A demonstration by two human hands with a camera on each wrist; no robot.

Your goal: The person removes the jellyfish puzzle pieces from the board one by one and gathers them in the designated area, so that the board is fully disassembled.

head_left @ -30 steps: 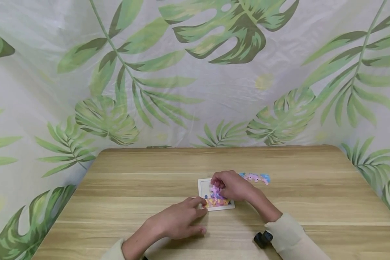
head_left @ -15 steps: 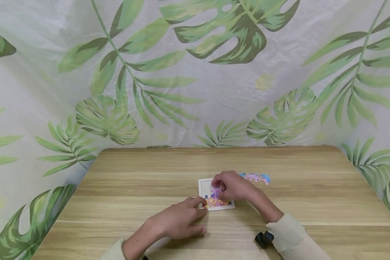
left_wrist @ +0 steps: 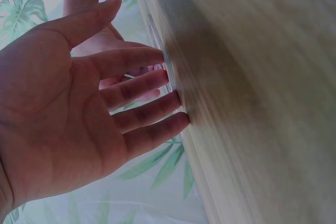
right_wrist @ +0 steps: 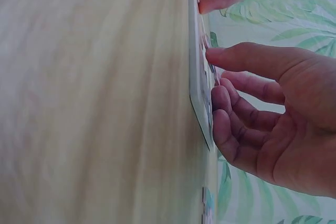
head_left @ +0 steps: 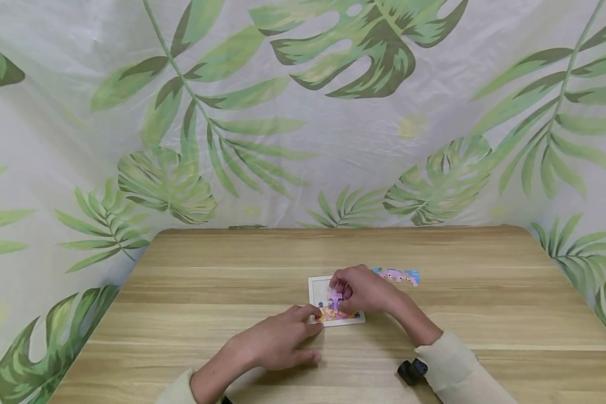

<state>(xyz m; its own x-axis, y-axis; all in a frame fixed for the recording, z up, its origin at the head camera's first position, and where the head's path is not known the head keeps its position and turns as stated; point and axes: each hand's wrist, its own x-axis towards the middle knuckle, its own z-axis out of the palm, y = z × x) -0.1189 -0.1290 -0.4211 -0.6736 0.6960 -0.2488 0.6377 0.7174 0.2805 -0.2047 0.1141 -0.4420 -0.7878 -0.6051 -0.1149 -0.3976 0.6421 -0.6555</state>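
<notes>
A small jigsaw tray with a white rim lies on the table in the head view. Yellow and pink pieces line its near side, and its pale base shows at the upper left. My right hand reaches over the tray from the right, pinching a purple puzzle piece between thumb and fingers, close over the tray. My left hand rests its fingertips on the tray's near left corner. In the left wrist view, its fingers are spread and nearly straight.
Several joined pink and blue puzzle pieces lie on the table, behind and right of the tray. A black wrist device sits by the right sleeve. A leaf-print curtain hangs behind the table.
The purple piece shifts and tilts slightly in my right fingers over the tray. My left hand stays at the tray's corner.
</notes>
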